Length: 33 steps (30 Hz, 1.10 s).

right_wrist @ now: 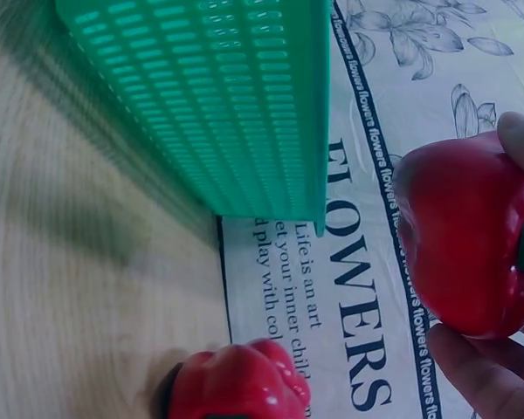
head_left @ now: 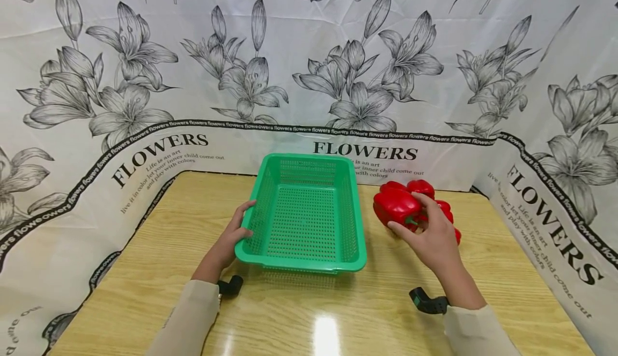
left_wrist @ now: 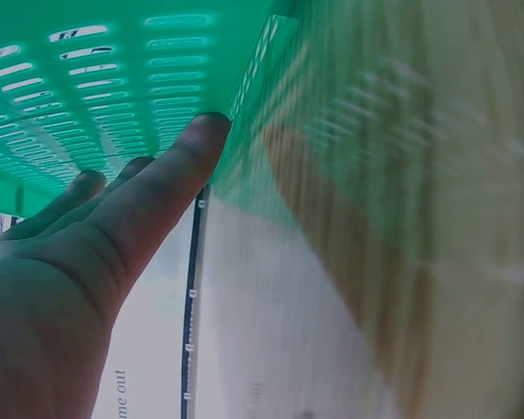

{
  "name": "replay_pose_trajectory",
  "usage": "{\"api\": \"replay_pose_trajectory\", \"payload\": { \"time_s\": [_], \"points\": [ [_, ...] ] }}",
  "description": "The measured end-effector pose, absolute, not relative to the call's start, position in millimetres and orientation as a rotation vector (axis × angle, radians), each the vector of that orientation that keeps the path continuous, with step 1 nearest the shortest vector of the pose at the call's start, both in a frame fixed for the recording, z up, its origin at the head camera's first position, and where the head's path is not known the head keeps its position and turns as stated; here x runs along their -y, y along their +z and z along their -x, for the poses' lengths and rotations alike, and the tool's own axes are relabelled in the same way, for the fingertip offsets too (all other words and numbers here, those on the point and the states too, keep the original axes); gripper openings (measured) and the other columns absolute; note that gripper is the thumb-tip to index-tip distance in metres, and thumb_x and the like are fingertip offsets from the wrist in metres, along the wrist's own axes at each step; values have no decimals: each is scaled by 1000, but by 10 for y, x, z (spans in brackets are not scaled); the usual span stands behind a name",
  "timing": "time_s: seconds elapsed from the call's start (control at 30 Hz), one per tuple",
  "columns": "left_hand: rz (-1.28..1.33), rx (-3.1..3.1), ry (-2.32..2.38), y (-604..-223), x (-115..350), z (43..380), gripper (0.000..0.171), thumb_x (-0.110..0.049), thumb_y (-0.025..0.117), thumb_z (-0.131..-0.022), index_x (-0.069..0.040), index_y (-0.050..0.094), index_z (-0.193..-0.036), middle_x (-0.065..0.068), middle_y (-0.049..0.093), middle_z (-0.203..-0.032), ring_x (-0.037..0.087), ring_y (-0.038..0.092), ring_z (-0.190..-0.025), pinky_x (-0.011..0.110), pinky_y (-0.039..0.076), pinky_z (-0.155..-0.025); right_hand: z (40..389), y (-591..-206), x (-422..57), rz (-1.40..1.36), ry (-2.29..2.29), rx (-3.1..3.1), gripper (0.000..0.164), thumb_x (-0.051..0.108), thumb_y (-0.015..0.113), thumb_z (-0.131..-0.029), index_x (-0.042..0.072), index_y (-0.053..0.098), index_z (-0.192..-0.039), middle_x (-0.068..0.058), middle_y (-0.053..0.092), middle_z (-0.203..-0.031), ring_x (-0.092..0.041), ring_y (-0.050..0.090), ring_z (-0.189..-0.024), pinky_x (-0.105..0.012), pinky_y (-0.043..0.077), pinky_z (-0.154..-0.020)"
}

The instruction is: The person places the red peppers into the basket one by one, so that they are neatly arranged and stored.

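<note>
Nearest, over the wooden table [head_left: 381, 313], black wrist devices [head_left: 427, 301] are worn. The left side of the green basket [head_left: 299, 264] is held by the left hand [head_left: 224, 243], the thumb laid over its rim; its perforated floor is exposed. To its right, a red pepper [head_left: 396, 205] is gripped between the right hand's [head_left: 436, 238] thumb and fingers. By it, the other peppers [head_left: 421, 187] are partly hidden. Behind, flower-printed cloth [head_left: 270, 98] is hung.
</note>
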<state>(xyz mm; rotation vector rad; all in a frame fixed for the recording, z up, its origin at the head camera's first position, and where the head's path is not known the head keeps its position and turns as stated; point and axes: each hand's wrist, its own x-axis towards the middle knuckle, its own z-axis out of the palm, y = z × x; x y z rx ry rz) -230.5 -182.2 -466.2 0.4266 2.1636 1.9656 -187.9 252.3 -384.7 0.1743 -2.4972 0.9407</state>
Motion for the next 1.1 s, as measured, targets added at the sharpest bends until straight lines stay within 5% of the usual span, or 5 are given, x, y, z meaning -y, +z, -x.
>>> {"api": "replay_pose_trajectory", "payload": {
  "time_s": [0.27, 0.4, 0.47, 0.63, 1.1],
  "points": [
    [-418, -2175, 1955, -4671, 1816, 2317, 77, -11, 42, -83, -30, 16, -153, 26, 19, -152, 48, 41, -126, 40, 47, -86, 1893, -3730, -2464, -230, 940, 2466, 77, 34, 78, -78, 18, 43, -145, -18, 51, -137, -37, 55, -115, -53, 51, -85],
    [-415, -2179, 1950, -4670, 1823, 2315, 77, -11, 42, -83, -31, 16, -153, 25, 19, -153, 47, 42, -126, 40, 48, -85, 1919, -3668, -2408, -295, 942, 2459, 78, 33, 80, -76, 20, 44, -144, -15, 57, -132, -32, 61, -109, -22, 51, -86],
    [-412, -2177, 1960, -4678, 1825, 2321, 77, -11, 42, -83, -31, 16, -153, 26, 21, -152, 47, 43, -125, 40, 48, -85, 1939, -3636, -2376, -340, 942, 2452, 78, 31, 82, -75, 18, 45, -143, -14, 60, -128, -30, 64, -105, -19, 51, -85],
    [-420, -2174, 1973, -4683, 1826, 2335, 77, -10, 41, -83, -31, 16, -153, 26, 23, -151, 46, 44, -122, 40, 48, -85, 1974, -3528, -2273, -433, 927, 2467, 76, 30, 82, -75, 16, 46, -140, -14, 60, -127, -32, 63, -103, -52, 53, -83],
    [-424, -2143, 1997, -4638, 1815, 2311, 78, -8, 41, -82, -29, 16, -153, 25, 20, -151, 45, 42, -122, 37, 46, -85, 2047, -3283, -2008, -670, 803, 2569, 72, 35, 80, -76, 16, 47, -138, -8, 60, -126, -21, 58, -98, -39, 53, -74]
  ]
}}
